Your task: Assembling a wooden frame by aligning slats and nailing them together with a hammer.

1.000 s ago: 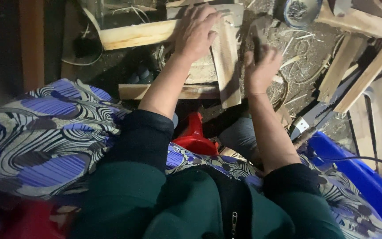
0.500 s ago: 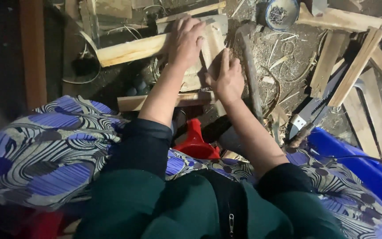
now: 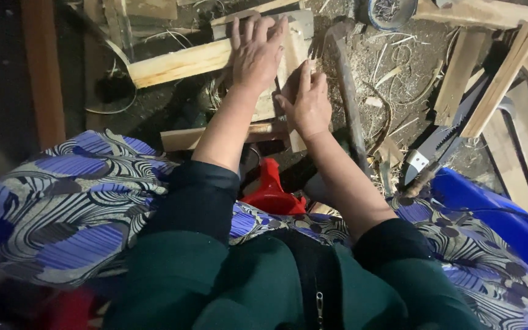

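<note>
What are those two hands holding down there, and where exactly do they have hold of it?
A pale wooden piece. The left hand lies flat across its top; the right hand grips its near edge. Neither lifts it off the ground.

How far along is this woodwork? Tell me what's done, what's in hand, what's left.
Done: some cutting, judging by the shavings beside the saw. In hand: the left hand presses flat on a small stack of boards, while the right hand steadies a thin slat against its edge. Left: probably most of it; the loose slats and the long plank lie unjoined.
</note>
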